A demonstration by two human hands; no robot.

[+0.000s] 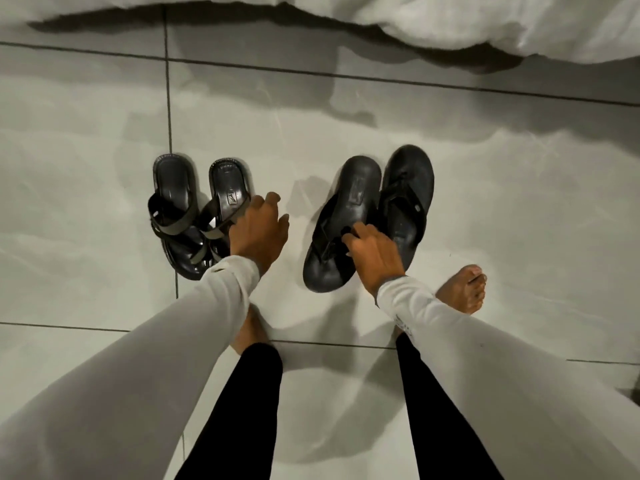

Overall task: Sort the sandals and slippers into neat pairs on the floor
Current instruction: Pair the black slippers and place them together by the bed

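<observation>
Two pairs of black footwear lie on the pale tiled floor. On the left, two strappy sandals stand side by side, one at the left and one at the right. My left hand rests on the right sandal's strap, fingers curled over it. On the right lie two black slippers. The left slipper is tilted and leans against the right slipper, which lies flat. My right hand grips the left slipper by its toe strap.
White bedding hangs along the top edge of the view. My bare feet stand just behind the footwear, with black trouser legs below. Bare tiles stretch to the left and right.
</observation>
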